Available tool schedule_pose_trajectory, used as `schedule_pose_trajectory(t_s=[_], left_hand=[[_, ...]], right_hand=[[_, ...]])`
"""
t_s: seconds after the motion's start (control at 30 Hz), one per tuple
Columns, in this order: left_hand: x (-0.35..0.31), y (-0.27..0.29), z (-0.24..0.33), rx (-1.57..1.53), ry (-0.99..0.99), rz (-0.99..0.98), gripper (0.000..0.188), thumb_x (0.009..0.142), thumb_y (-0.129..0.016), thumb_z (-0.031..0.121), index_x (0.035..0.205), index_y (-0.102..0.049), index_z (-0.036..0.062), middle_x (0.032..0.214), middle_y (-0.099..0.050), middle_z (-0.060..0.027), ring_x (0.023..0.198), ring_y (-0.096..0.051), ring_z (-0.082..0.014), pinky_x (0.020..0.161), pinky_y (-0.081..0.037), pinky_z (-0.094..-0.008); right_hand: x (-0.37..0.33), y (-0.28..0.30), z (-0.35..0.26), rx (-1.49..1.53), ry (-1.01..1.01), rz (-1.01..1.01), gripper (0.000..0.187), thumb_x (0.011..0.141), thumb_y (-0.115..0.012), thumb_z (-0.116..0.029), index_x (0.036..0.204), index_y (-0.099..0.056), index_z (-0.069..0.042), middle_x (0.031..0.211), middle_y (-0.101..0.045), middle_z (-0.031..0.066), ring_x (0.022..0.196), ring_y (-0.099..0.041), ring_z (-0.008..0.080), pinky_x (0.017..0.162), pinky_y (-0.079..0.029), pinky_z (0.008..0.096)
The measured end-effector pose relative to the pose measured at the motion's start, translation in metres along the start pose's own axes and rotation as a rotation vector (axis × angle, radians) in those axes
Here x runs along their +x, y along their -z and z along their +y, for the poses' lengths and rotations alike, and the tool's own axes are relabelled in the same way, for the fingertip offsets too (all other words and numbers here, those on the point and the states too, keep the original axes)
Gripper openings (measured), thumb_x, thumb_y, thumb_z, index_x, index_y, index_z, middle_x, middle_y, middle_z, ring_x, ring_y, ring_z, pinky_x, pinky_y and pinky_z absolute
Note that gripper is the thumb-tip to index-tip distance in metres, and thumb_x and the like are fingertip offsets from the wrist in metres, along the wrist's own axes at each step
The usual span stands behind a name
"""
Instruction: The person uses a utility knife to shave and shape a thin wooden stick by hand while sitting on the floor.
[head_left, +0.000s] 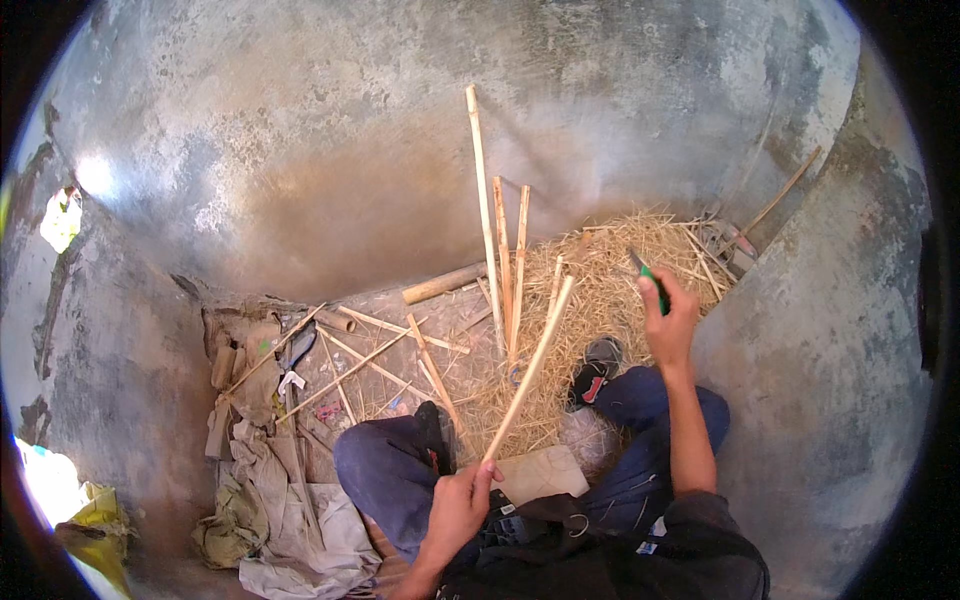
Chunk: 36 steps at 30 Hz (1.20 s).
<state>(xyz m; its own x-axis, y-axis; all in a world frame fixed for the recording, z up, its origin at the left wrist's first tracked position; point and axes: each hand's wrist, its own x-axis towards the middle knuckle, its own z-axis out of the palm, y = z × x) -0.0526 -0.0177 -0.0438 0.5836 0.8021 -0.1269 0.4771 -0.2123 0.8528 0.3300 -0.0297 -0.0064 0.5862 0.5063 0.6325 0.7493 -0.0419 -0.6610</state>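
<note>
My left hand (458,508) is closed round the lower end of a pale, peeled wooden stick (532,368), which slants up and to the right in front of me. In my right hand (672,315) is a knife (655,287) with a green handle, its short dark blade pointing up and left. The blade is apart from the stick, out to its right. Beyond the stick, a tall pale pole (484,200) and two shorter brownish sticks (511,262) lean on the wall.
A heap of straw-like shavings (620,270) covers the floor by my shoe (597,370). Thin sticks (365,365) lie scattered at left, near pliers (298,350) and a crumpled grey cloth (300,520). A thick round pole (445,283) lies along the wall (320,170).
</note>
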Motion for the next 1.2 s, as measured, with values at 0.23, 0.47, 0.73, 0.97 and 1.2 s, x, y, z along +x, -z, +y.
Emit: schedule_pose_trajectory(t_s=[0.23,0.47,0.73,0.97,1.2], left_hand=[[0.020,0.009,0.015,-0.102,-0.024,0.012,0.042,0.117,-0.049,0.029,0.106,-0.077,-0.0006,0.059,-0.050,-0.0069,0.053,-0.049,-0.0158,0.054,-0.043,-0.0361],[0.025,0.006,0.033,-0.127,-0.046,-0.015,0.044,0.119,-0.045,0.027,0.108,-0.076,-0.0010,0.062,-0.047,-0.0012,0.057,-0.045,-0.0089,0.055,-0.041,-0.0309],[0.027,0.008,0.026,-0.184,-0.030,-0.055,0.047,0.119,-0.043,0.032,0.112,-0.077,-0.0003,0.063,-0.048,0.0020,0.058,-0.045,-0.0065,0.055,-0.040,-0.0290],[0.028,0.008,0.014,-0.331,-0.023,-0.162,0.052,0.120,-0.041,0.040,0.115,-0.075,0.0012,0.068,-0.048,0.0042,0.055,-0.045,-0.0056,0.052,-0.039,-0.0263],[0.029,0.013,0.025,-0.363,0.065,-0.231,0.052,0.120,-0.039,0.041,0.117,-0.071,0.0006,0.065,-0.049,0.0029,0.050,-0.049,-0.0062,0.048,-0.044,-0.0248]], right_hand=[[-0.055,-0.021,-0.036,0.114,0.143,-0.245,0.025,0.098,-0.077,-0.025,0.104,-0.075,-0.001,0.085,-0.074,0.0150,0.068,-0.072,0.0304,0.062,-0.054,0.0395],[-0.076,-0.025,-0.067,0.212,0.234,-0.388,0.026,0.095,-0.082,-0.024,0.106,-0.074,-0.001,0.087,-0.075,0.0137,0.071,-0.075,0.0274,0.062,-0.056,0.0362],[-0.079,-0.019,-0.076,0.203,0.096,-0.448,0.033,0.096,-0.081,-0.030,0.116,-0.071,-0.005,0.092,-0.078,0.0127,0.076,-0.078,0.0276,0.067,-0.060,0.0368],[-0.085,-0.023,-0.071,0.182,0.159,-0.467,0.033,0.097,-0.080,-0.031,0.113,-0.070,-0.004,0.093,-0.078,0.0142,0.078,-0.079,0.0307,0.068,-0.060,0.0383],[-0.090,-0.031,-0.070,0.283,0.139,-0.436,0.035,0.099,-0.078,-0.033,0.111,-0.069,-0.001,0.084,-0.071,0.0122,0.068,-0.069,0.0229,0.065,-0.053,0.0331]])
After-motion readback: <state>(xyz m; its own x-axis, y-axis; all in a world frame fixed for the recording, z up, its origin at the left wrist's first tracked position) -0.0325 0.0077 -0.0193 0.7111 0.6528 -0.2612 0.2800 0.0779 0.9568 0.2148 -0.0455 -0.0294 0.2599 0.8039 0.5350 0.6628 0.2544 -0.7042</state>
